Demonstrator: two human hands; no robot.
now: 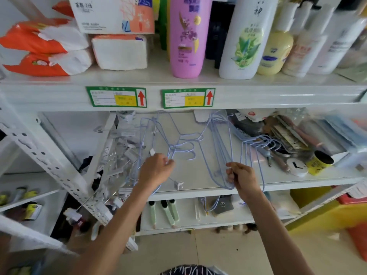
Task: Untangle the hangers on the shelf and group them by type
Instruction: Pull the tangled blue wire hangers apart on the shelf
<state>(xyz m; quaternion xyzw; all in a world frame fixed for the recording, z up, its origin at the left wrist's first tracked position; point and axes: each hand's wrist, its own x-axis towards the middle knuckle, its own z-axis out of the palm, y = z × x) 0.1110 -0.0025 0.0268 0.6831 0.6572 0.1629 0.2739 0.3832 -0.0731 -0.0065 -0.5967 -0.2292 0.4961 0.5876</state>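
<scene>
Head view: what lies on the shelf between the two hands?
Mostly bare shelf lies between the left hand and the right hand in the head view; only blue wire hangers that the right hand grips cross it near that hand.

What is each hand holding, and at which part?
Left hand pinches a blue wire hanger beside its hook; right hand grips a bunch of blue wire hangers at their rounded corner.

On the middle shelf (198,175), the left hand (155,168), at seven o'clock from centre, pinches a loose tangle of blue wire hangers (178,143). The right hand (243,178), at five o'clock, grips a gathered bundle of blue hangers (220,147). Clear clip hangers (119,153) lie heaped at nine o'clock, and a pink bottle (187,36) stands at twelve.
</scene>
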